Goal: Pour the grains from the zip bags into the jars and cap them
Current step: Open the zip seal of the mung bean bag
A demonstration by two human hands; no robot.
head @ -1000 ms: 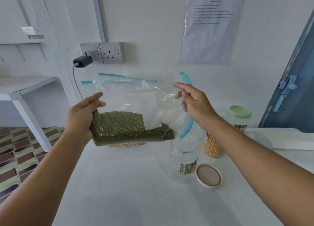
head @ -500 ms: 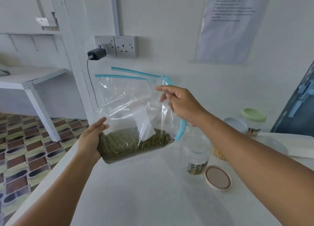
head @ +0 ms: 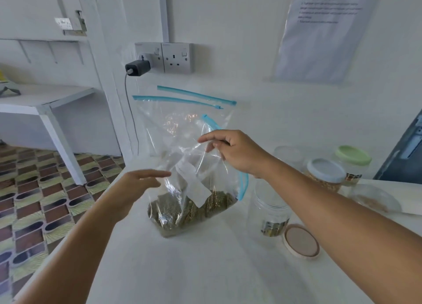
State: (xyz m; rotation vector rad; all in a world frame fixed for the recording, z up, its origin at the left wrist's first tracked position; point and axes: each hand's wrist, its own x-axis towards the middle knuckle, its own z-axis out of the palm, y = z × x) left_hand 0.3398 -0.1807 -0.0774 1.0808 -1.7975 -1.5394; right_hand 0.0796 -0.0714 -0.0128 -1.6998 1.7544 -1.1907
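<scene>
Bag stands upright on table, green grains settled at its bottom, long axis vertical, open zip edge up. Right hand pinches the film near the top. Left hand, fingers loose and holding nothing, hovers just left of bag. Open jar stands just right of bag (nearer the right hand); lid lies beyond it.
</scene>
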